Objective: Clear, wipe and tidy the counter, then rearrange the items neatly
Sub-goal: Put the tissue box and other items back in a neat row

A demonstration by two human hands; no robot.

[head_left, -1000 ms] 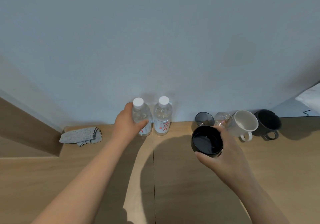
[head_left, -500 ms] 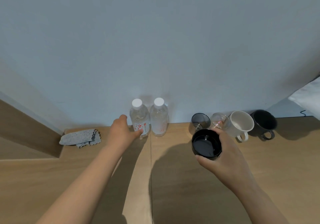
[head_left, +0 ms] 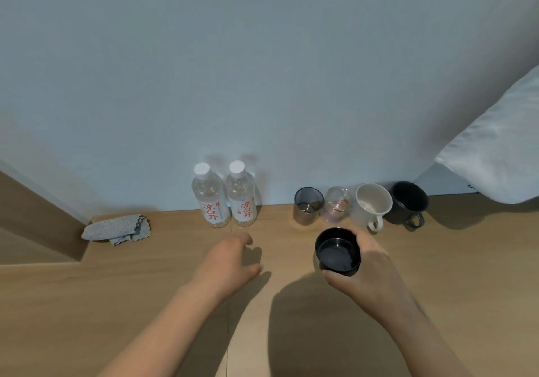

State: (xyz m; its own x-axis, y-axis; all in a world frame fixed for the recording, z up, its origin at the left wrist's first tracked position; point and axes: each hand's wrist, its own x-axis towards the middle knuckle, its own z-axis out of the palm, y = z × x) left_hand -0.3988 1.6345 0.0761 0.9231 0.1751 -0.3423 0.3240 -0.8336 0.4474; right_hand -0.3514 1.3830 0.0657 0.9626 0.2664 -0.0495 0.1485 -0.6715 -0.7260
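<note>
Right hand [head_left: 370, 271] grips a round black cup [head_left: 337, 252], hiding its right side; left hand [head_left: 230, 263] hangs relaxed, empty. Two clear plastic bottles [head_left: 210, 199] read 凉白开 in red.

Red Chinese characters reading 凉白开 run down the white labels of the two clear plastic water bottles with white caps, the left bottle [head_left: 210, 199] and the right bottle [head_left: 241, 196], standing side by side.

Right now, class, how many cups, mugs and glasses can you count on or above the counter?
5. Along the wall, left to right: grey glass, clear glass, white mug, black mug. The right hand holds a black cup. None seem hidden.
</note>
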